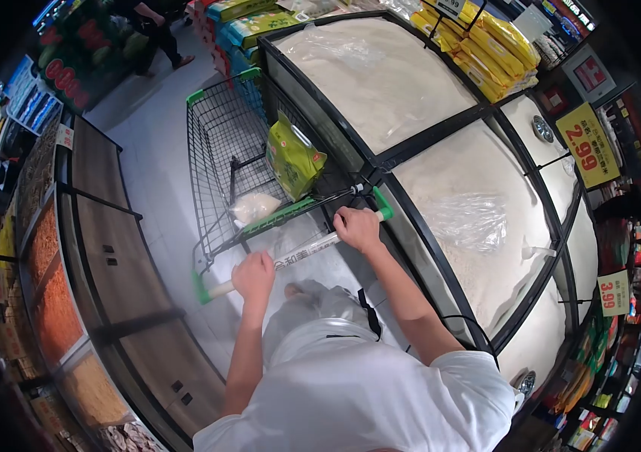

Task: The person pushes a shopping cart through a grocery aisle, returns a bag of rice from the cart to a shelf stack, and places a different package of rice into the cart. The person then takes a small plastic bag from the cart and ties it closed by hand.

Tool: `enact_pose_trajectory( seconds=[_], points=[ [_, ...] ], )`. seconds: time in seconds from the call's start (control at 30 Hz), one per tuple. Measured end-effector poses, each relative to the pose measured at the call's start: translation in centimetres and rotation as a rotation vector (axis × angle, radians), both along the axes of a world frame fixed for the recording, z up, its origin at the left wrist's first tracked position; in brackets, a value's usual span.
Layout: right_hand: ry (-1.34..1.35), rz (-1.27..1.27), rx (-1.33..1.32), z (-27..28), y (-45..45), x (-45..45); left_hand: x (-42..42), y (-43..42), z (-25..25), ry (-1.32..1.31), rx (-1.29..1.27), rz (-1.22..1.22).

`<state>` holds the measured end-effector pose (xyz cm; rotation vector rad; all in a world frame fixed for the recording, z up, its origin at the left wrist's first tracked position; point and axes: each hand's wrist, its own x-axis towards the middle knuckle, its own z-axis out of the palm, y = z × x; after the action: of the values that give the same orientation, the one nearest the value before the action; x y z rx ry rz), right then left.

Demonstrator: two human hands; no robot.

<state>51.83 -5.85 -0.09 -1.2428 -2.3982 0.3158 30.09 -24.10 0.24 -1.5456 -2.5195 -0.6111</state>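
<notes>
In the head view, the person's left hand and right hand are both closed around the handle of a shopping cart, the left near one end and the right near the other. The curled fingertips are turned under the bar and hidden; the handle's printed lettering shows between the hands, though some of it is hard to read.

Inside the wire basket, ahead of the handle, a green bag leans toward the right side, its lower edge partly masked by the rim. A clear bag of pale contents lies near the front-left of it — what it contains is too small to make out. The person's legs are mostly covered by the white shirt.

To the right, black-framed bins hold a pale loose product, with crumpled clear plastic on one; the nearest bin is partly hidden by the arm and sleeve. To the left stands a bin of orange goods, warped by the lens. At the top, another person is cut off — only the lower body is discernible, in shadow. Dark corners swallow the outermost shelves.
</notes>
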Motion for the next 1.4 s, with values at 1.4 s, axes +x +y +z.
enact_pose_trajectory(
  seconds=[1.4],
  points=[
    [0.106,-0.011,-0.089,0.1,-22.1,28.3,28.5,-22.8,-1.6,-0.002,-0.053,-0.04]
  ],
)
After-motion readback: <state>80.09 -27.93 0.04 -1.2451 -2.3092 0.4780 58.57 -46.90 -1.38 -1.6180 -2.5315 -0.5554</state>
